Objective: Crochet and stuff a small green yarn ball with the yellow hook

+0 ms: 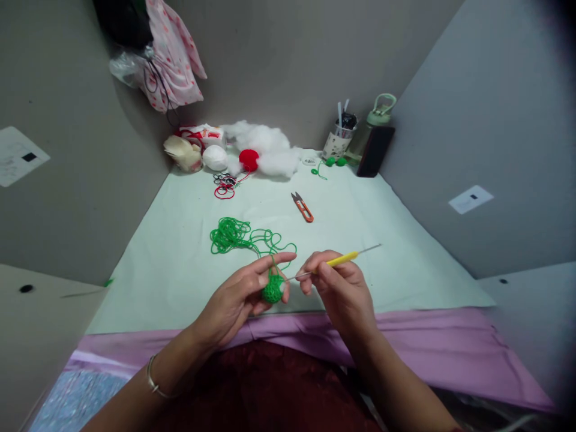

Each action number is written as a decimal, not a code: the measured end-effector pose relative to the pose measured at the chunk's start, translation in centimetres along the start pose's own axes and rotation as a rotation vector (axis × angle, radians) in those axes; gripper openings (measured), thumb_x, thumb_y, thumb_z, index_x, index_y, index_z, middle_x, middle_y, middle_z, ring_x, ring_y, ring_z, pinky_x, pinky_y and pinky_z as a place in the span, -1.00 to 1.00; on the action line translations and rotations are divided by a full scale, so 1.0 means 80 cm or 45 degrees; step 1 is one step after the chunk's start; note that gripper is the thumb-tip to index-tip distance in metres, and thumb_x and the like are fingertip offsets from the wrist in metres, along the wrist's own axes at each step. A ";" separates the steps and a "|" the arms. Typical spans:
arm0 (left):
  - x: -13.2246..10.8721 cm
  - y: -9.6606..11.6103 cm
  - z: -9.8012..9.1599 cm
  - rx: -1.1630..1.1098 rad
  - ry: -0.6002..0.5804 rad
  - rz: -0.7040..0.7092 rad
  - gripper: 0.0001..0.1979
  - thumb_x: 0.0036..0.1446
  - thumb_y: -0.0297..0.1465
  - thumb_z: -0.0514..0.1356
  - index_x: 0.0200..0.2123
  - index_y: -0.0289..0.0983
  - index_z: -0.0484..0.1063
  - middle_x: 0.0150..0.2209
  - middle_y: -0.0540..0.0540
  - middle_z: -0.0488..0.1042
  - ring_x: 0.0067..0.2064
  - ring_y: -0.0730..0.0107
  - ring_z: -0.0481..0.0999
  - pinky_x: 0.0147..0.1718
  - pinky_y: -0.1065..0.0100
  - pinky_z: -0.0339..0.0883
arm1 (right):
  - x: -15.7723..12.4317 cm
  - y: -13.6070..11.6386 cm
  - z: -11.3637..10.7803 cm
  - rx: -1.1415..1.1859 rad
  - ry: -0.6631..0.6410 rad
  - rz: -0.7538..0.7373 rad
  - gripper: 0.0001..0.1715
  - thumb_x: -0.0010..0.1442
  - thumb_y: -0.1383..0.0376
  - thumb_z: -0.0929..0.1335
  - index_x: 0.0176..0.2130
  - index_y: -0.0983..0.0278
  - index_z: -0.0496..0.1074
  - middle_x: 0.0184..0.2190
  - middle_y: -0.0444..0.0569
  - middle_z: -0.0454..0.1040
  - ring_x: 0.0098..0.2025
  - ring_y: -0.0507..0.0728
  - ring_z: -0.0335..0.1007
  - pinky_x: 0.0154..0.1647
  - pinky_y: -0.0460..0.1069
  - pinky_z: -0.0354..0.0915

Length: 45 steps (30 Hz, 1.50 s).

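Note:
Between the thumb and fingers of my left hand (243, 294) is a small green crocheted ball (272, 290), with a pale patch on its right side. A strand of green yarn runs over my left index finger, which is stretched out. My right hand (339, 285) grips the yellow handle of a crochet hook (342, 259); the hook's thin tip points left and reaches the right side of the ball. Whether the tip is inside a stitch is too small to tell. Loose green yarn (230, 235) lies in a tangle on the table beyond my left hand.
Orange-handled snips (302, 207) lie mid-table. Along the back stand white stuffing (265, 144), a red yarn ball (249, 159), a white ball (215, 158), small green pieces (335, 162), a pen cup (336, 143), a bottle (360, 139) and a dark phone (376, 151). Grey partitions enclose the table.

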<state>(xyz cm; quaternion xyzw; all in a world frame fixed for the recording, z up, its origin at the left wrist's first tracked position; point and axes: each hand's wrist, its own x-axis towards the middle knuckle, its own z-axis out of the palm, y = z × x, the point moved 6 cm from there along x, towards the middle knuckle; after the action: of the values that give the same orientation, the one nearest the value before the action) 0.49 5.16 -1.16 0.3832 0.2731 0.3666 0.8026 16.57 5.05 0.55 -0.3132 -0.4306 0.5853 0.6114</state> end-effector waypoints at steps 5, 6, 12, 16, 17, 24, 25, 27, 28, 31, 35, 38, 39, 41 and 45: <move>0.007 0.000 -0.003 0.077 -0.048 0.137 -0.52 0.28 -0.27 0.36 0.26 -0.05 0.54 -0.05 -0.07 0.58 -0.07 0.35 0.53 0.03 0.31 0.35 | 0.002 -0.004 0.002 -0.038 0.037 -0.139 -0.84 0.31 0.16 0.52 -0.26 0.17 0.70 -0.43 -0.10 0.59 -0.44 0.02 0.48 -0.35 -0.06 0.41; 0.008 -0.001 -0.004 0.108 -0.040 0.159 -0.50 0.28 -0.29 0.38 0.27 -0.03 0.52 -0.03 -0.06 0.58 0.00 0.33 0.53 0.12 0.28 0.31 | 0.002 -0.005 0.001 -0.085 0.046 -0.198 -0.85 0.32 0.17 0.51 -0.25 0.16 0.71 -0.40 -0.10 0.60 -0.41 0.02 0.48 -0.34 -0.06 0.40; 0.009 -0.005 -0.011 0.172 0.099 0.193 -0.36 0.15 -0.30 0.49 0.30 -0.04 0.50 -0.11 -0.04 0.55 -0.01 0.32 0.50 0.13 0.24 0.30 | -0.001 -0.008 0.008 -0.398 0.014 -0.413 -0.85 0.40 0.26 0.45 -0.18 0.10 0.70 -0.30 -0.08 0.66 -0.27 0.07 0.51 -0.27 -0.03 0.39; 0.010 0.003 -0.008 0.206 0.112 0.230 -0.24 0.06 -0.30 0.54 0.33 -0.09 0.47 -0.20 -0.01 0.50 -0.09 0.34 0.48 0.15 0.20 0.30 | -0.006 -0.008 0.012 -0.439 -0.025 -0.452 -0.83 0.41 0.27 0.44 -0.15 0.07 0.70 -0.27 -0.08 0.68 -0.19 0.10 0.56 -0.18 0.00 0.45; 0.011 0.006 -0.007 0.218 0.103 0.246 -0.22 0.04 -0.31 0.55 0.34 -0.10 0.45 -0.22 0.00 0.50 -0.09 0.34 0.48 0.17 0.18 0.29 | -0.007 -0.008 0.012 -0.451 -0.039 -0.459 -0.82 0.41 0.28 0.43 -0.14 0.06 0.70 -0.27 -0.08 0.68 -0.18 0.11 0.56 -0.16 0.01 0.46; 0.010 0.009 -0.005 0.301 0.207 0.243 -0.09 0.01 -0.32 0.55 0.42 -0.13 0.35 -0.22 0.01 0.43 -0.08 0.31 0.46 0.21 0.15 0.24 | -0.012 -0.024 0.022 -0.674 -0.066 -0.675 -0.72 0.39 0.39 0.42 -0.07 0.07 0.71 -0.23 -0.04 0.70 -0.18 0.14 0.58 -0.16 0.06 0.49; 0.009 0.007 -0.004 0.287 0.228 0.237 -0.10 0.02 -0.30 0.55 0.42 -0.13 0.35 -0.22 0.01 0.41 -0.08 0.32 0.45 0.21 0.17 0.25 | -0.011 -0.024 0.021 -0.663 -0.040 -0.680 -0.72 0.39 0.39 0.42 -0.07 0.06 0.71 -0.23 -0.04 0.71 -0.18 0.14 0.58 -0.15 0.07 0.49; 0.005 0.004 -0.003 0.259 0.265 0.229 -0.10 0.01 -0.28 0.55 0.41 -0.13 0.36 -0.22 0.02 0.38 -0.09 0.34 0.44 0.21 0.19 0.25 | -0.010 -0.021 0.021 -0.626 0.022 -0.652 -0.73 0.38 0.38 0.43 -0.09 0.04 0.71 -0.24 -0.04 0.71 -0.18 0.16 0.58 -0.14 0.10 0.48; 0.003 0.003 -0.002 0.252 0.279 0.227 -0.11 0.01 -0.27 0.55 0.41 -0.13 0.36 -0.22 0.03 0.37 -0.09 0.34 0.43 0.21 0.20 0.25 | -0.009 -0.019 0.021 -0.611 0.049 -0.634 -0.74 0.38 0.37 0.43 -0.09 0.03 0.72 -0.25 -0.03 0.71 -0.18 0.18 0.57 -0.14 0.11 0.47; 0.000 0.004 -0.005 0.278 0.317 0.231 -0.12 0.03 -0.27 0.54 0.40 -0.12 0.37 -0.24 0.03 0.36 -0.10 0.33 0.42 0.20 0.21 0.24 | -0.008 -0.013 0.021 -0.575 0.084 -0.600 -0.75 0.38 0.35 0.44 -0.11 0.02 0.72 -0.25 -0.03 0.71 -0.18 0.19 0.56 -0.15 0.12 0.45; 0.002 0.013 -0.008 0.362 0.288 0.249 -0.06 0.02 -0.30 0.54 0.44 -0.12 0.30 -0.22 0.02 0.40 -0.05 0.29 0.43 0.24 0.18 0.20 | -0.004 -0.010 0.022 -0.521 0.007 -0.563 -0.77 0.39 0.32 0.44 -0.10 0.00 0.71 -0.26 -0.06 0.70 -0.18 0.17 0.54 -0.15 0.10 0.43; 0.006 0.019 -0.005 0.382 0.230 0.276 0.07 0.01 -0.34 0.54 0.52 -0.11 0.12 -0.21 0.01 0.45 -0.04 0.26 0.45 0.25 0.15 0.20 | -0.004 -0.009 0.024 -0.527 -0.050 -0.537 -0.77 0.40 0.30 0.43 -0.10 0.00 0.71 -0.27 -0.06 0.68 -0.18 0.17 0.52 -0.15 0.09 0.42; 0.006 0.020 -0.004 0.382 0.234 0.287 0.11 0.01 -0.35 0.54 0.54 -0.10 0.07 -0.21 0.01 0.46 -0.05 0.26 0.46 0.24 0.15 0.22 | -0.005 -0.010 0.025 -0.554 -0.054 -0.540 -0.76 0.40 0.31 0.44 -0.09 0.00 0.71 -0.26 -0.05 0.68 -0.18 0.17 0.52 -0.15 0.09 0.43; 0.006 0.019 -0.003 0.379 0.273 0.298 0.17 -0.01 -0.36 0.55 0.56 -0.10 0.00 -0.21 0.01 0.46 -0.06 0.26 0.46 0.22 0.15 0.24 | -0.009 -0.013 0.028 -0.640 -0.045 -0.591 -0.71 0.38 0.36 0.44 -0.07 -0.01 0.71 -0.22 -0.03 0.67 -0.17 0.17 0.53 -0.15 0.09 0.42; 0.003 0.012 0.000 0.293 0.339 0.327 0.18 -0.03 -0.36 0.56 0.55 -0.12 0.01 -0.22 0.03 0.42 -0.06 0.29 0.47 0.26 0.16 0.24 | -0.016 -0.018 0.032 -0.693 0.031 -0.698 -0.65 0.37 0.39 0.43 -0.03 -0.05 0.70 -0.22 -0.02 0.67 -0.18 0.18 0.52 -0.16 0.10 0.42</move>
<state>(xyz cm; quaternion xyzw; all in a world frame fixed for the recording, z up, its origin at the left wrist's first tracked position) 0.23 5.77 -0.44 0.4521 0.3658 0.4797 0.6571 14.99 3.29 2.75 -0.3441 -0.6308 0.2606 0.6447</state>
